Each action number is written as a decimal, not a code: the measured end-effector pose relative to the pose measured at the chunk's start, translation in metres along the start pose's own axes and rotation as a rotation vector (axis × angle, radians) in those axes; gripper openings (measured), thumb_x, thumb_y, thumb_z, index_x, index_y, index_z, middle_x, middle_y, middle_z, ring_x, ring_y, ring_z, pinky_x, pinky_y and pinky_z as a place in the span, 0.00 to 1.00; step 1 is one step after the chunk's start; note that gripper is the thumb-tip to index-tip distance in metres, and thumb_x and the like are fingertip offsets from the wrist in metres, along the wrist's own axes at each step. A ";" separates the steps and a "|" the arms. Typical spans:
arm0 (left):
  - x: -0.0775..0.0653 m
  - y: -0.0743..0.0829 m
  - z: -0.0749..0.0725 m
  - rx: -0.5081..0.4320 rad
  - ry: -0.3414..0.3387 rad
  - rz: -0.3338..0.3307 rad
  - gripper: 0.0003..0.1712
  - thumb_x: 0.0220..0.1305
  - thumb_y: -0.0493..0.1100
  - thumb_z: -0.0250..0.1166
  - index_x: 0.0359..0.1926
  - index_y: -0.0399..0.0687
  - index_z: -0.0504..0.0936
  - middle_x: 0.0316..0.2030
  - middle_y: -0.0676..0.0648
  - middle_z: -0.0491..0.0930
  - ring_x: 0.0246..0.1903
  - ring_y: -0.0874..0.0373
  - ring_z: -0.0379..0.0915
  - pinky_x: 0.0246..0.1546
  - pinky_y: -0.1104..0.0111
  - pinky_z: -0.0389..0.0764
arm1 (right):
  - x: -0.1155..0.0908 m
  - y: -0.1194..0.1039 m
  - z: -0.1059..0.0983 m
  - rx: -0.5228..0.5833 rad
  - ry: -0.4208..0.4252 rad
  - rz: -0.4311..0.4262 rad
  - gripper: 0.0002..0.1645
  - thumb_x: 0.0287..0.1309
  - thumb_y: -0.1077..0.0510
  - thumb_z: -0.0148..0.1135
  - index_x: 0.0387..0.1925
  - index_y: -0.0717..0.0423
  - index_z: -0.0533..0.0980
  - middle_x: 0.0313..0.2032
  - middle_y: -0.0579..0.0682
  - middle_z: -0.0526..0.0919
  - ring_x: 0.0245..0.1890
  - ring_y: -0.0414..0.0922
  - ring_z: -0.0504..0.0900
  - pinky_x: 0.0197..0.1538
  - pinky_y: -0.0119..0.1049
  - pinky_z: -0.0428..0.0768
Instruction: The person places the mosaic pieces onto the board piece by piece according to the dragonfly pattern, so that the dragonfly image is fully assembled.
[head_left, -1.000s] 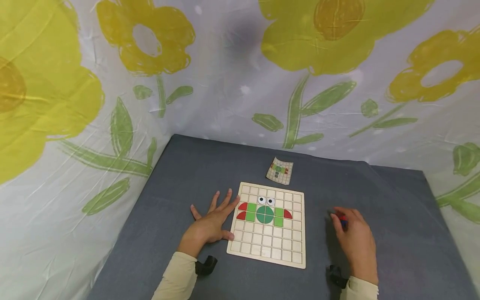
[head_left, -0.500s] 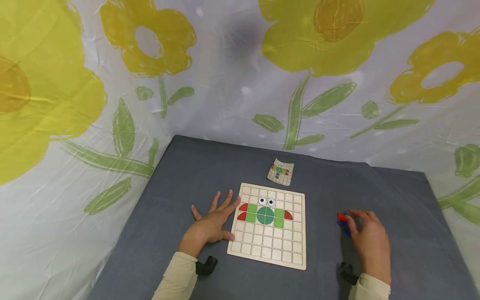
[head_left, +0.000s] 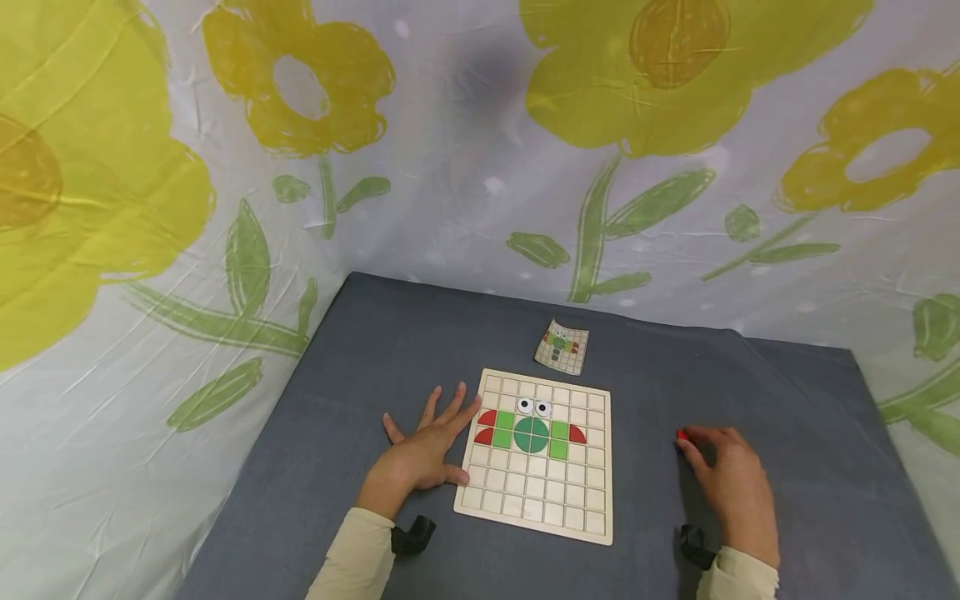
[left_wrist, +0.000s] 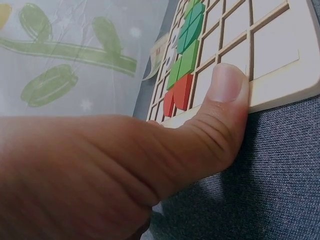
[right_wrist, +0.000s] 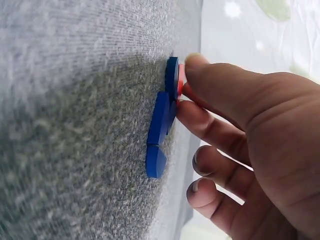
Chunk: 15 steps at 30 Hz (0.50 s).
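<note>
My left hand (head_left: pixel 420 454) lies spread at the left edge of a wooden grid board (head_left: pixel 534 508), its thumb and a fingertip touching the rim. On the board sit red quarter-circle tiles (head_left: pixel 576 433), light green square tiles (head_left: pixel 502 429), a dark green circle of quarter tiles (head_left: pixel 531 435) and two eye tiles (head_left: pixel 533 407). To the right, over the cloth, my right hand (head_left: pixel 731 479) pinches a small red tile (right_wrist: pixel 181 77) between thumb and index finger; its shape is mostly hidden. Several blue tiles (right_wrist: pixel 159 120) lie right beside those fingertips in the right wrist view.
A slightly curled pattern card (head_left: pixel 562 348) lies behind the board, printed with a similar figure. Grey cloth (head_left: pixel 420 325) covers the table. A white curtain (head_left: pixel 465 167) with yellow flowers rises behind it and at the sides.
My right hand first shifted right, uncovering the red and blue tiles, then its fingers closed over the red tile. The left hand and board have stayed put.
</note>
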<state>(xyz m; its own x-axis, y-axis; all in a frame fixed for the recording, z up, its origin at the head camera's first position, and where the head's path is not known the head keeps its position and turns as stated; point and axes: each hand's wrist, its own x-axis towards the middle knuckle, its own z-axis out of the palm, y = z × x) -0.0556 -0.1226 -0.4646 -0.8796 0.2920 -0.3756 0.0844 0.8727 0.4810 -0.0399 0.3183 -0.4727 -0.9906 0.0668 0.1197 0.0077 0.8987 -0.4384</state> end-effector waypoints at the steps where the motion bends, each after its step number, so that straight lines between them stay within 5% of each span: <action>1: 0.000 0.000 0.000 0.000 0.001 0.001 0.71 0.46 0.50 0.85 0.85 0.70 0.51 0.86 0.56 0.39 0.84 0.45 0.23 0.61 0.17 0.20 | 0.000 -0.001 0.000 0.003 -0.001 0.000 0.17 0.65 0.56 0.75 0.51 0.61 0.87 0.48 0.65 0.84 0.50 0.70 0.83 0.50 0.70 0.77; 15: -0.001 -0.002 0.000 -0.006 -0.003 0.008 0.72 0.46 0.51 0.85 0.86 0.70 0.50 0.86 0.56 0.37 0.84 0.46 0.23 0.61 0.17 0.19 | 0.001 -0.005 0.008 0.016 -0.001 0.001 0.13 0.63 0.57 0.76 0.46 0.61 0.87 0.43 0.61 0.84 0.47 0.66 0.84 0.50 0.66 0.78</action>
<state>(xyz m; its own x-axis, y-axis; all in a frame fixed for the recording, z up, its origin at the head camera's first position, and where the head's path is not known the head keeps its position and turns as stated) -0.0553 -0.1243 -0.4653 -0.8776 0.2999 -0.3740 0.0883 0.8679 0.4889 -0.0417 0.3104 -0.4771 -0.9907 0.0676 0.1184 0.0068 0.8918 -0.4523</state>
